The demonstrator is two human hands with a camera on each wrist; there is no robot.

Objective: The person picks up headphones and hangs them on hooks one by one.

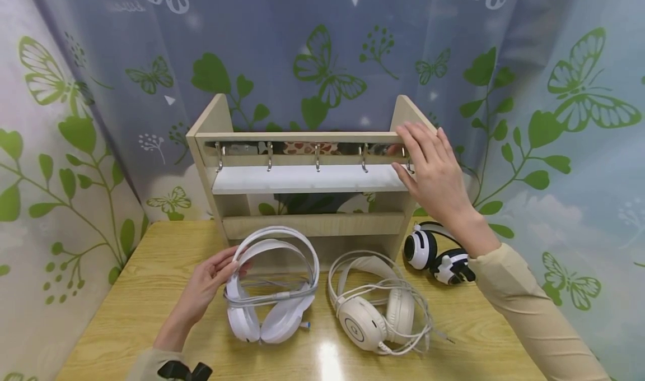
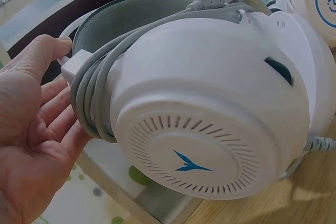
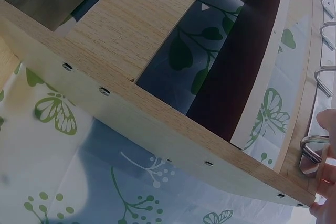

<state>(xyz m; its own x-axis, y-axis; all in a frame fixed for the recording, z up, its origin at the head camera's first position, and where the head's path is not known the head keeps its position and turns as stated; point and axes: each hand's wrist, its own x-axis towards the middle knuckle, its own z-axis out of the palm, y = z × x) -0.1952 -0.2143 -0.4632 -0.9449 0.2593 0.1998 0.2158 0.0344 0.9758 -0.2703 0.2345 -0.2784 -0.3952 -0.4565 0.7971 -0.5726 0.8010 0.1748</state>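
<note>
A white headset [image 1: 285, 320] with its grey cable wound round it stands on the table at the left front. My left hand [image 1: 205, 279] pinches its headband at the left side, thumb in front and fingers behind. In the left wrist view, the earcup [image 2: 210, 103] shows a slotted plate and a blue mark. My right hand [image 1: 432, 169] rests with extended fingers on the upper right corner of a wooden rack [image 1: 312, 224]. The thumb is beside the rightmost hook [image 3: 314, 148], which the hand partly covers in the head view.
A cream headset [image 1: 360, 322] with a loosely looped cable lies right of the white one. A black and white headset [image 1: 423, 249] sits behind, beside the rack's right side. Several metal hooks [image 1: 318, 157] line the rack's front. A patterned curtain [image 1: 272, 50] hangs behind the wooden table [image 1: 121, 308].
</note>
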